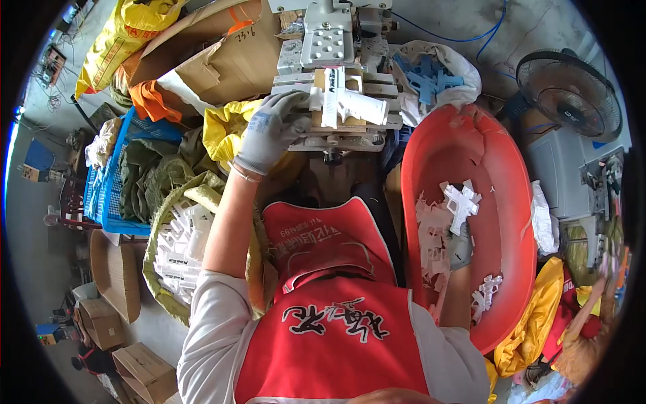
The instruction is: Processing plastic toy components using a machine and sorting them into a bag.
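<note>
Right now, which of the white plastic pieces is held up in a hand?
The white pistol-shaped piece above the red tub, gripped by the right hand; the others lie loose in the tub.

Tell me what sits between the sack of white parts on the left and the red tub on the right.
In the head view, the person's red apron fills the stretch between the sack of white parts and the red tub.

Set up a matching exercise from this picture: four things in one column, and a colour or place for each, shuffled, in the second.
Things:
1. tub
2. left hand
3. right hand
4. crate

Descriptions:
a. blue, holding green sacks
b. at the fixture, beside a white part
c. red, oval
d. inside the tub, gripping a white piece

Pairs: 1-c, 2-b, 3-d, 4-a
</note>
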Demonstrator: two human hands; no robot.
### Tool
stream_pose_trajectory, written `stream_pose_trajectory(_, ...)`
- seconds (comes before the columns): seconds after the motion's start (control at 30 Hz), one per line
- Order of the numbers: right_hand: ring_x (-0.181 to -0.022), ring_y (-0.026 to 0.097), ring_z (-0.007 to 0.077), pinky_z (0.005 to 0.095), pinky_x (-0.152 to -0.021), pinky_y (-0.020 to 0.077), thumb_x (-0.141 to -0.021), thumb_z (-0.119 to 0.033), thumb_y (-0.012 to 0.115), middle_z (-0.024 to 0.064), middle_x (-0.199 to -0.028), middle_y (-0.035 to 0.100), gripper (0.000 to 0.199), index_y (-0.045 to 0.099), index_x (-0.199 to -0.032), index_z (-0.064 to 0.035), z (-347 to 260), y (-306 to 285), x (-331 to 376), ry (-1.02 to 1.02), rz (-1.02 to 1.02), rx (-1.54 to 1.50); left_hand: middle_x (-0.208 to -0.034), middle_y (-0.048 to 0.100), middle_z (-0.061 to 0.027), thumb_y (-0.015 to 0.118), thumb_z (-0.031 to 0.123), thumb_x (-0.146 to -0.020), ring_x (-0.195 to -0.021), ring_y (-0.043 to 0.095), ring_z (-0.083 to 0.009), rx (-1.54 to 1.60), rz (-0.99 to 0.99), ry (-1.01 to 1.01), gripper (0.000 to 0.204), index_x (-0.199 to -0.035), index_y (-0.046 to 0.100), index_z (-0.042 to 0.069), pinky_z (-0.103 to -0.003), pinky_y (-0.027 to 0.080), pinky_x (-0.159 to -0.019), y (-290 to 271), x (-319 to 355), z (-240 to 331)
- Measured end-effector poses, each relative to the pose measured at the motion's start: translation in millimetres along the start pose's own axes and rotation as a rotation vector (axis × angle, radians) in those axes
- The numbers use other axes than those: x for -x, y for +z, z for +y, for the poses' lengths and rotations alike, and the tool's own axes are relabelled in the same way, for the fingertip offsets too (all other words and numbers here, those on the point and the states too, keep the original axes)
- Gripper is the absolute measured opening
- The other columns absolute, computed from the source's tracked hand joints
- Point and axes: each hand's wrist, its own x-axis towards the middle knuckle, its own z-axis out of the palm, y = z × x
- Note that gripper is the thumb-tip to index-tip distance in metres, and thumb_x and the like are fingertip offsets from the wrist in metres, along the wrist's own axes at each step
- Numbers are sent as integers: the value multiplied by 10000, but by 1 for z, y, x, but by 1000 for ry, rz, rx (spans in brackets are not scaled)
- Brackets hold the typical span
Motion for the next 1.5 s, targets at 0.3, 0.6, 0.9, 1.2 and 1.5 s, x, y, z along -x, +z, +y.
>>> stream_pose_trajectory(0.3,-907,576,141,291,-787,473,-942,-319,543,14,-1053,590,411,483,-1289,-109,2,43,6,-27,-149,44,-1120,611,-169,699,178,-787,-1022,596,-320,79,-61,-24,457,-1201,561,44,-374,478,-875,5,-24,0)
stream_pose_trajectory(0.6,-1020,568,176,308,-880,474,-987,-225,459,83,-1189,565,364,461,-1314,-63,-68,179,5,-238,-330,40,-1002,652,-141,686,178,-790,-893,646,-262,220,-120,-149,365,-1115,600,34,-336,501,-812,-2,-31,-3)
stream_pose_trajectory(0.9,-1093,541,277,357,-955,416,-849,-22,561,114,-1207,561,431,521,-1272,-96,-99,354,0,-1197,-695,1009,-1061,650,-135,688,63,-769,-952,632,-278,84,232,-192,287,-1042,627,1,-330,491,-840,-34,54,-9)
stream_pose_trajectory(1.2,-1003,550,333,394,-887,441,-873,-136,566,116,-1139,553,408,534,-1275,-196,-102,386,11,-1208,-658,1622,-1107,648,-89,656,37,-839,-944,612,-151,149,332,-521,271,-1106,619,14,-271,476,-844,-71,175,-15)
stream_pose_trajectory(1.5,-1161,492,312,393,-1005,368,-917,-83,512,176,-1206,554,324,523,-1229,4,-94,326,7,-1116,-540,1152,-1080,648,-98,648,-1,-801,-955,616,-180,-29,418,-539,308,-1106,619,25,-300,497,-832,-81,236,-11)
